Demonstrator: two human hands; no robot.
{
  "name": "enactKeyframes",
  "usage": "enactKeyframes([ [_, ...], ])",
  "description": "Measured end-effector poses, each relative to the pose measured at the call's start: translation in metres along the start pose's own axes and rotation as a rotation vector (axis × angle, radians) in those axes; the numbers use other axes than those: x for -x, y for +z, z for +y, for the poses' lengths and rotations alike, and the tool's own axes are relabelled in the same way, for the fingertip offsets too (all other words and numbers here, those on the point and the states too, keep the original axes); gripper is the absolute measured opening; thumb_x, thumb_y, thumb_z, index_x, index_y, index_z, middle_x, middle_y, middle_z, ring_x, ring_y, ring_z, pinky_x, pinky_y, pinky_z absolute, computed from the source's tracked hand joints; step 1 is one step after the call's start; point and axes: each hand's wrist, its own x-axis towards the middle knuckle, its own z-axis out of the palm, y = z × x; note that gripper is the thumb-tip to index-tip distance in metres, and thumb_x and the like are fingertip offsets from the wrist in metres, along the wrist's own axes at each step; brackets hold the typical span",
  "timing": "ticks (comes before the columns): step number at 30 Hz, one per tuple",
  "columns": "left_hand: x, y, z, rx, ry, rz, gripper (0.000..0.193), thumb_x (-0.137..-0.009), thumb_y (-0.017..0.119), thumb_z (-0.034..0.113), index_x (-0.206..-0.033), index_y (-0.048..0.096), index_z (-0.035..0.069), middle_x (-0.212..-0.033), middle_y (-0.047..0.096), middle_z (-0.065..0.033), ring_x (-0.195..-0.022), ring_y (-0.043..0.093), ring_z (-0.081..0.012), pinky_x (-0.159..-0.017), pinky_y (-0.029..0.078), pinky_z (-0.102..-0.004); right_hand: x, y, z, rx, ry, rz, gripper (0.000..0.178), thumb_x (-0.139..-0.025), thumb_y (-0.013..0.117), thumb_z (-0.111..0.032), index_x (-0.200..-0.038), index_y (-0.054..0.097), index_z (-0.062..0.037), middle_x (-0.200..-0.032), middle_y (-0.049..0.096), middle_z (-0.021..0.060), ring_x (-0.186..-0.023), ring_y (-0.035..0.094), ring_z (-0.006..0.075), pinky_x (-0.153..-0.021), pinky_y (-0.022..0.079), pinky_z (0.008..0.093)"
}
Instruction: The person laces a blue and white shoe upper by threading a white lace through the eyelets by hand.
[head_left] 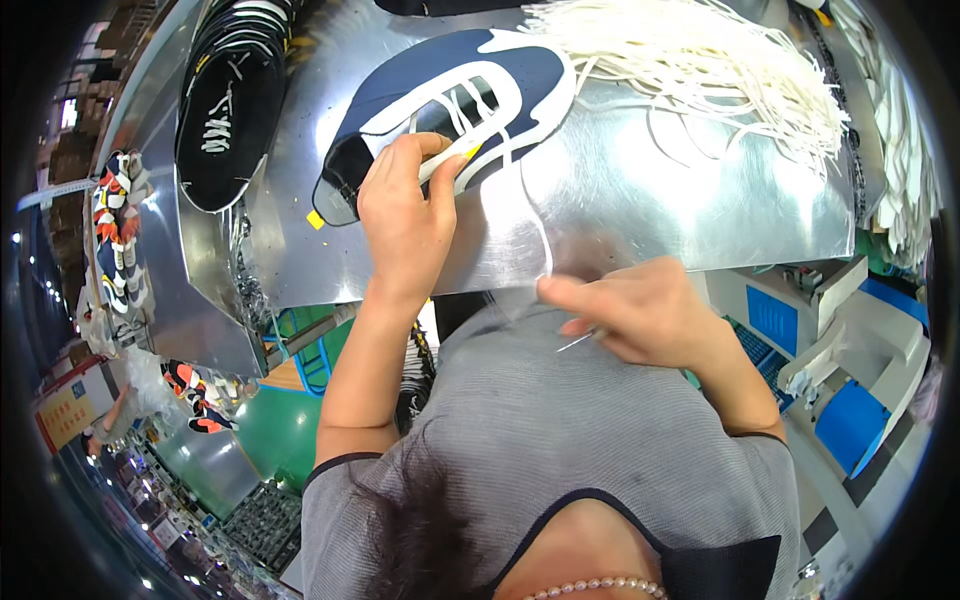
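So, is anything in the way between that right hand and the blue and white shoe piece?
Nothing visible blocks it. Only the white lace runs between the right hand and the shoe piece. The left hand, holding the shoe piece, is left of that line.

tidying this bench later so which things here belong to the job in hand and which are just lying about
In the job:
navy-and-white shoe upper, held by the left fingers
white lace, running from it to the right fingers
thin shiny tool in the right hand

Lying about, untouched:
pile of white laces, perhaps spares
black shoe uppers
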Motion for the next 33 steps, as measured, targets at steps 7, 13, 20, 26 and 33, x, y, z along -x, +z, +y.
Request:
enactKeyframes([
  [7,0.003,-0.012,0.013,0.169,0.1,0.094,0.017,-0.082,0.077,0.003,-0.09,0.062,0.001,-0.084,0.067,-0.0114,-0.072,0.062,-0.0297,-0.066,0.048,-0.0389,-0.046,0.002,0.033,-0.648,0.757,0.563,0.021,-0.092,0.07,-0.02,-0.101,0.073,-0.0019,-0.073,0.068,0.0045,-0.064,0.059,0.0093,-0.059,0.048,0.0254],
  [13,0.003,-0.022,0.03,0.091,0.289,0.053,0.023,-0.078,0.08,0.002,-0.091,0.061,0.003,-0.08,0.063,-0.0104,-0.069,0.06,-0.0288,-0.062,0.046,-0.0382,-0.072,0.003,0.043,-1.014,0.609,0.338,0.033,-0.101,0.061,-0.034,-0.095,0.072,-0.0034,-0.061,0.05,-0.0074,-0.051,0.037,0.0007,-0.047,0.028,0.0201],
  [20,0.001,-0.025,0.035,0.175,0.296,0.025,0.024,-0.079,0.077,-0.002,-0.095,0.059,0.002,-0.083,0.062,-0.0114,-0.072,0.059,-0.0307,-0.063,0.046,-0.0397,-0.061,0.03,0.024,-2.074,0.264,0.125,0.028,-0.105,0.054,-0.03,-0.105,0.063,-0.0037,-0.065,0.049,-0.0044,-0.046,0.031,0.0009,-0.045,0.025,0.0184],
  [26,0.002,-0.015,0.025,0.229,0.122,-0.05,0.019,-0.083,0.073,0.001,-0.098,0.061,0.001,-0.087,0.063,-0.0117,-0.079,0.06,-0.0313,-0.07,0.047,-0.039,-0.014,0.024,-0.001,-1.14,0.532,0.081,0.018,-0.098,0.064,-0.019,-0.095,0.065,-0.002,-0.077,0.059,0.0019,-0.065,0.052,0.0096,-0.059,0.04,0.0245],
  [33,-0.003,0.005,0.02,0.027,0.197,-0.21,0.02,-0.083,0.073,0.002,-0.103,0.066,0.002,-0.092,0.066,-0.0124,-0.082,0.062,-0.0302,-0.073,0.048,-0.0375,-0.033,0.003,0.004,-0.697,0.419,0.174,0.012,-0.088,0.075,-0.011,-0.096,0.07,-0.0042,-0.094,0.062,0.0058,-0.085,0.06,0.0188,-0.077,0.048,0.0302],
])
